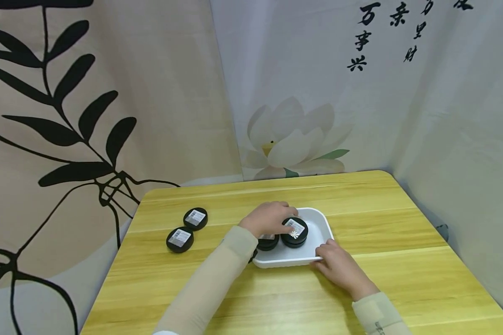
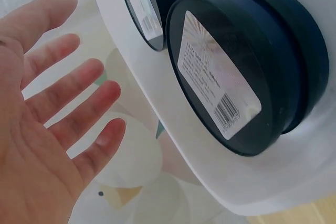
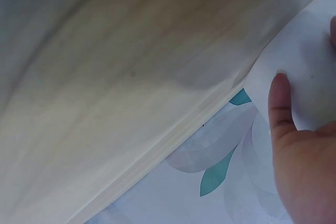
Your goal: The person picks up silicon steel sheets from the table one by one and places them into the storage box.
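A white tray [image 1: 320, 222] sits mid-table with two black round tins in it. My left hand [image 1: 282, 217] hovers over the labelled tin [image 1: 295, 231], beside the second tin [image 1: 268, 242]. In the left wrist view, that hand [image 2: 68, 114] is flat with its fingers spread, apart from the near tin [image 2: 231, 72], the far tin [image 2: 144, 3] and the tray's rim [image 2: 173, 124]. My right hand [image 1: 323, 255] grips the tray's front right corner. Its thumb [image 3: 283, 108] lies on the white tray [image 3: 307, 56] in the right wrist view.
Two more black labelled tins [image 1: 195, 218] [image 1: 180, 239] lie on the yellow wooden table [image 1: 381, 223] left of the tray. Printed cloth walls close in behind and on both sides. The table's right and front parts are bare wood.
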